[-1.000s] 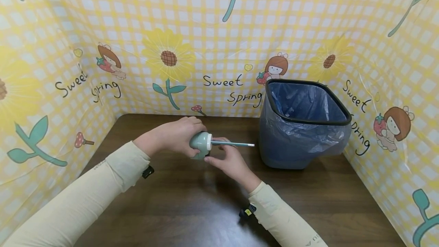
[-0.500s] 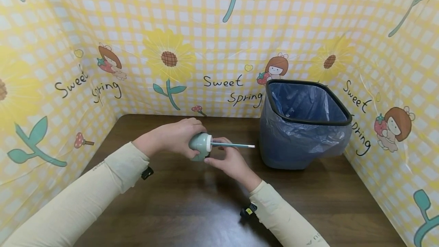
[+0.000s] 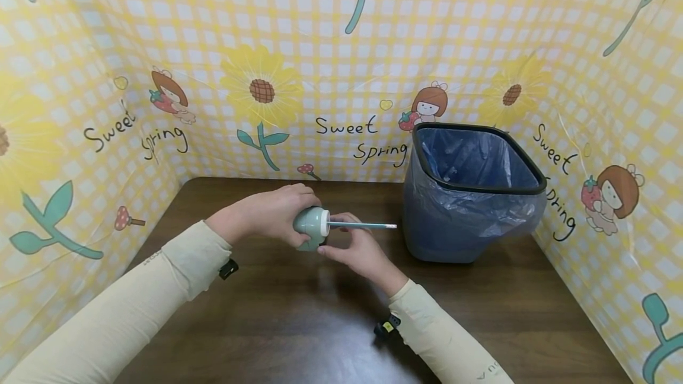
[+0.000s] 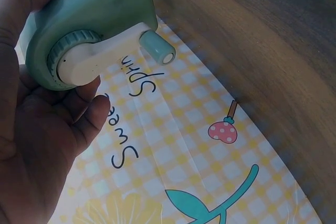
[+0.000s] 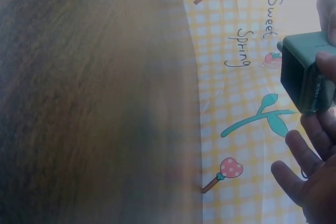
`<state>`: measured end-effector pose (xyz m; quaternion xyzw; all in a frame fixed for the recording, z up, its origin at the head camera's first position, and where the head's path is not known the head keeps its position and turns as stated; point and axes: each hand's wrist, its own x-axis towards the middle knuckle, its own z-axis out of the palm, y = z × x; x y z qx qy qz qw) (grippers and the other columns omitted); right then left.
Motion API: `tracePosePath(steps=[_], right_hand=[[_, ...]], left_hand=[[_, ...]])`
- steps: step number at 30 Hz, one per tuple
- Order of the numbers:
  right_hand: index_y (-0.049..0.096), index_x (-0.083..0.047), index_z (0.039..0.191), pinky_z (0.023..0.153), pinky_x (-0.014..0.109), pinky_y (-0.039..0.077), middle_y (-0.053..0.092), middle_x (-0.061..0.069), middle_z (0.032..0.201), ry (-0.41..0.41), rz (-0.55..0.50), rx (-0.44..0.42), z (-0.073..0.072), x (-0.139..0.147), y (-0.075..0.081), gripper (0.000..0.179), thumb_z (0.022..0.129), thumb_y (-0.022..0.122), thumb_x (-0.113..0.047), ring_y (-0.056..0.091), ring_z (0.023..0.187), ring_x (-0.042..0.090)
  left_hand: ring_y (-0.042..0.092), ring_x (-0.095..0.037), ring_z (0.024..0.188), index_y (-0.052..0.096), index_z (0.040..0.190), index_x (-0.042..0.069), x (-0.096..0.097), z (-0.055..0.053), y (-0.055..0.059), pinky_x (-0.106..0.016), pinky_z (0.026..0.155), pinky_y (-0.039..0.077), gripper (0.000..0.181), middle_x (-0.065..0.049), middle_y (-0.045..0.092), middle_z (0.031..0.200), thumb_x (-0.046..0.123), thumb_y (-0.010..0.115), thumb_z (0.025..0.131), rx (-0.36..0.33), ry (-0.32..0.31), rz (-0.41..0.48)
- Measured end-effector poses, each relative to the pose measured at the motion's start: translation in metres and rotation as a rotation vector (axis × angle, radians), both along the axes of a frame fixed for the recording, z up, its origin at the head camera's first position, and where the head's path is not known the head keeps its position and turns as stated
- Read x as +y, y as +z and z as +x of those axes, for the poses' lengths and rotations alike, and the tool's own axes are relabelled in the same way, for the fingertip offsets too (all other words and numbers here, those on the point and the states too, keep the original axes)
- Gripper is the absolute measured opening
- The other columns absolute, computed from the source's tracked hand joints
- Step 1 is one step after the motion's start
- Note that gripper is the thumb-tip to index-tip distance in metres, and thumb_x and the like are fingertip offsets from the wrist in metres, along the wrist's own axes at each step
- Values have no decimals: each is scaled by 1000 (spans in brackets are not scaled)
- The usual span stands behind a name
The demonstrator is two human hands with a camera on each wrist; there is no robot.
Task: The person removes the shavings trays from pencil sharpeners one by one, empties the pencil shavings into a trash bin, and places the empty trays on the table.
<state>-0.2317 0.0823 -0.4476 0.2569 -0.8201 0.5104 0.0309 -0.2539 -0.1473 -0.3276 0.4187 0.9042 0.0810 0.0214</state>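
My left hand [image 3: 277, 212] grips a green crank pencil sharpener [image 3: 309, 227] tilted on its side above the table. A pale teal pencil [image 3: 368, 226] sticks out of its white front collar, eraser end toward the bin. In the left wrist view, the white crank [image 4: 100, 53] with its green knob [image 4: 156, 46] shows on the back. My right hand [image 3: 363, 253] holds the sharpener's lower edge with thumb and fingers, below the pencil. The right wrist view shows a dark square opening [image 5: 294, 77] in the sharpener's body, beside a dark part with small print [image 5: 317, 92].
A blue-grey bin [image 3: 443, 230] with a black rim and a clear plastic liner stands at the right rear of the dark wooden table [image 3: 267, 313]. Yellow checked cloth [image 3: 341, 76] with printed flowers encloses the back and sides.
Both hands stay almost in place. The sharpener and pencil have shifted very slightly, and the hold looks the same.
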Motion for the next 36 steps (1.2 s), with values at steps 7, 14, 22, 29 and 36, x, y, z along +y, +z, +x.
tracePosePath(steps=[7,14,22,29,36], right_hand=[[60,-19,134,109,46,45,60,-6,132,-1,21,13,1,2,2,62,83,85,-45,56,127,15],[60,-20,133,109,47,45,60,-6,132,1,18,17,1,2,2,62,82,85,-45,56,128,16],[61,-21,133,110,46,45,60,-7,131,0,18,13,2,3,3,61,83,85,-44,56,128,14],[61,-21,131,108,43,46,60,-8,130,-4,34,14,2,3,4,60,82,86,-43,56,127,13],[61,-21,131,107,43,46,60,-7,129,-10,38,17,2,2,3,59,82,87,-42,56,126,13]], left_hand=[[56,-18,106,64,127,9,1,1,1,-34,86,54,60,-1,62,119,38,85,79,3,-17,2],[56,-17,105,64,127,10,2,0,1,-33,85,54,60,0,63,118,38,86,78,4,-22,-5],[56,-16,104,64,127,9,1,0,1,-33,85,54,60,0,63,118,37,86,78,-6,-26,1],[56,-16,104,64,127,9,1,-2,-1,-32,85,54,60,0,63,118,37,86,78,-7,-31,-6],[56,-16,105,64,127,9,2,-1,0,-32,85,54,61,0,62,119,37,86,78,-8,-34,-10]])
